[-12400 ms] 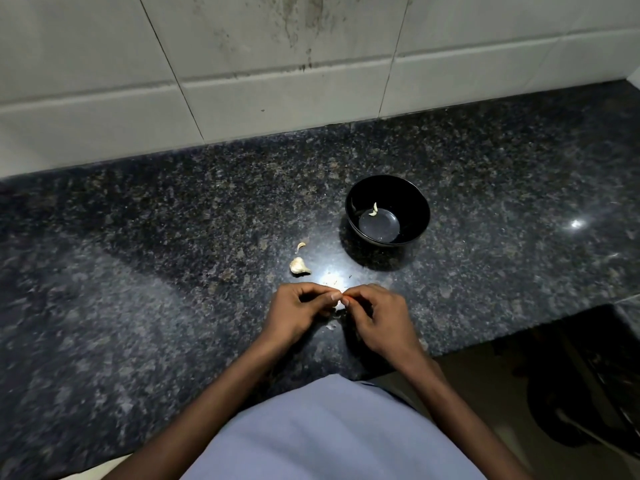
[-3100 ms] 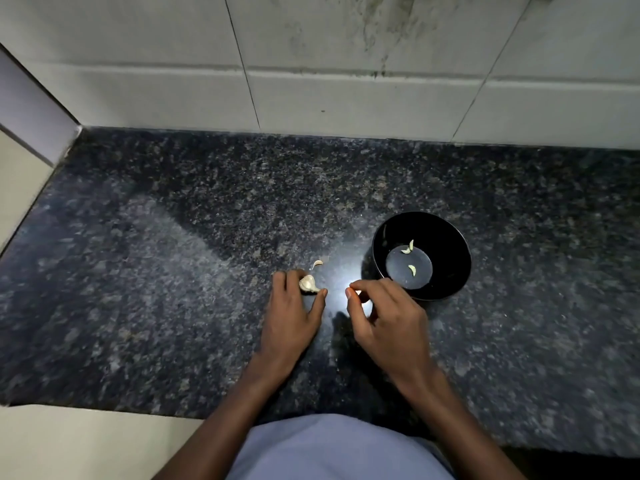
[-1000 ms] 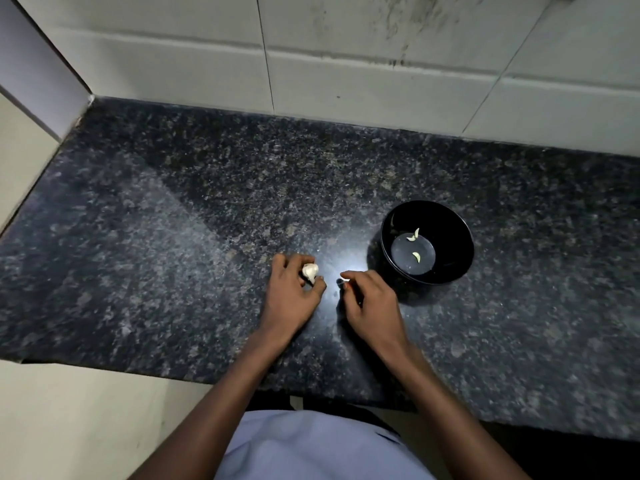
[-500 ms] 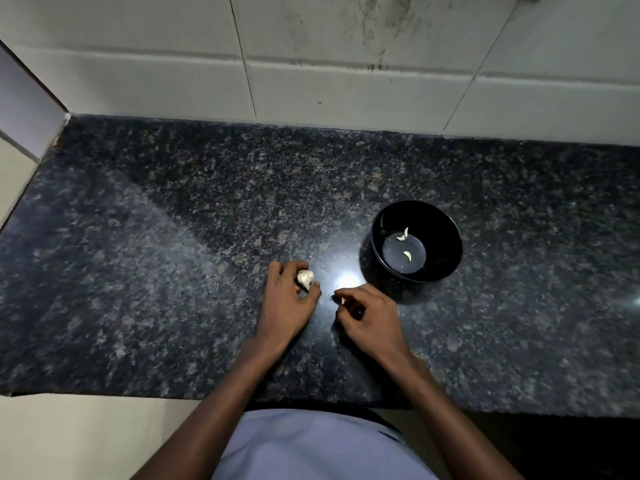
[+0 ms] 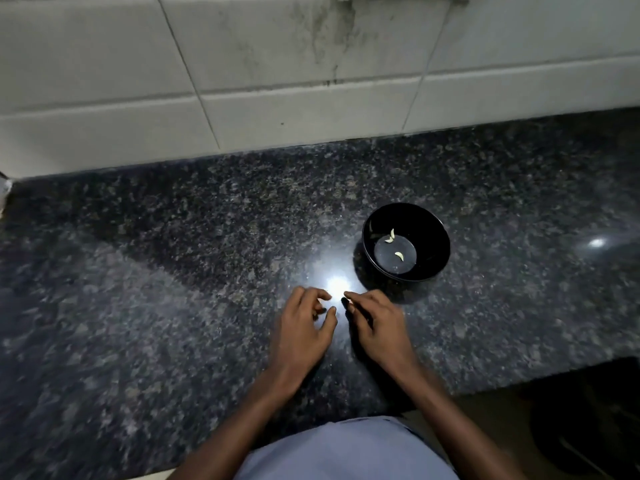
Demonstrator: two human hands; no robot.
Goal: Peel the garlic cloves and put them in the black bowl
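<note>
The black bowl [image 5: 437,237] stands on the dark granite counter with two peeled garlic cloves [image 5: 400,255] in its bottom. My left hand [image 5: 303,329] rests on the counter just left of a bright glare spot. Its fingers and thumb are curled round the garlic piece, which they hide. My right hand [image 5: 379,323] lies beside it, below and left of the bowl, and its thumb and forefinger pinch a small garlic clove [image 5: 349,301] that barely shows. The two hands' fingertips are a short gap apart.
The speckled granite counter [image 5: 173,289] runs to a white tiled wall [image 5: 277,81] at the back. Its front edge [image 5: 519,382] drops off at the lower right to a dark floor. My light blue shirt fills the bottom middle.
Both hands have drawn slightly closer together. The whitish garlic piece that showed in my left fingers is now covered by them. The camera has swung right, so the counter's left end is out of view.
</note>
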